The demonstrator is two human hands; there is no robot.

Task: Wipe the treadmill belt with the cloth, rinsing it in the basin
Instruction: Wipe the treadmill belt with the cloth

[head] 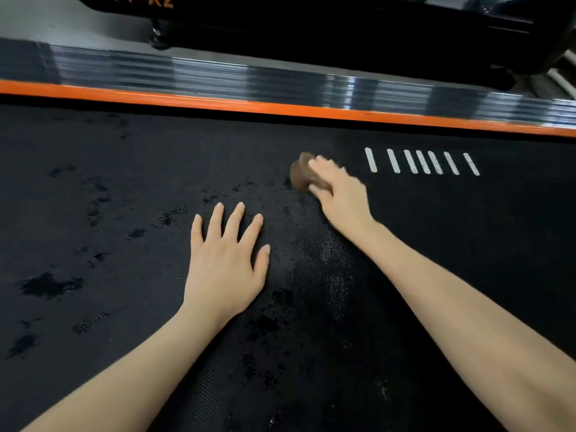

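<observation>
Brown cloth (300, 177) gripped by right hand (339, 191) on wet belt (124, 188); left hand (224, 266) flat, fingers (215, 219) apart; orange "X2" lettering (162, 0) above.

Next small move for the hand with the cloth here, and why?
Probably sweep the cloth leftward across the belt. The right hand grips it beside the white stripes, while dark, wet-looking blotches lie to the left, beyond the flat left hand. No basin is in view.
</observation>
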